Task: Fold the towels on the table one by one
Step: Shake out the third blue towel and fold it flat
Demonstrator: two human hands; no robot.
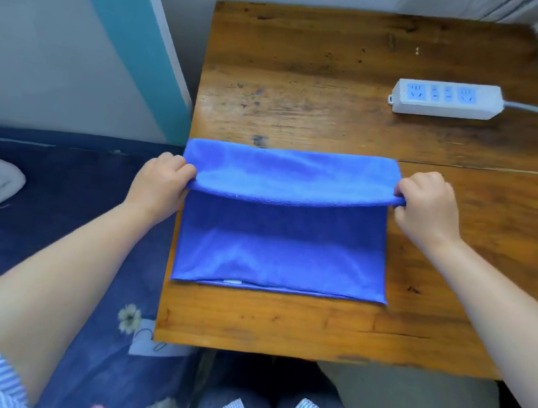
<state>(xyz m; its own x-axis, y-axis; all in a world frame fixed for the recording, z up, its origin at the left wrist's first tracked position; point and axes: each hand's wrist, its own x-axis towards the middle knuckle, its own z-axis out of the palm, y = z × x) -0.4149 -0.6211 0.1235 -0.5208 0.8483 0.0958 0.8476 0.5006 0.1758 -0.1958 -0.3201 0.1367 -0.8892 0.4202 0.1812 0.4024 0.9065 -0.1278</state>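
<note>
Both hands' grip pinches blue towel (283, 240) edge corners, lifted

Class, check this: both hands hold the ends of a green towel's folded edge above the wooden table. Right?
Not quite: the towel is blue. The head view shows the left hand and right hand holding its folded edge above the wooden table.

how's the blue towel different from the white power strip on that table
The blue towel is soft cloth, while the white power strip is a rigid block with sockets. The towel lies near the front edge, its far part lifted by the left hand and right hand; the strip sits untouched at the far right. The towel covers far more surface. Both rest on the wooden table.
</note>
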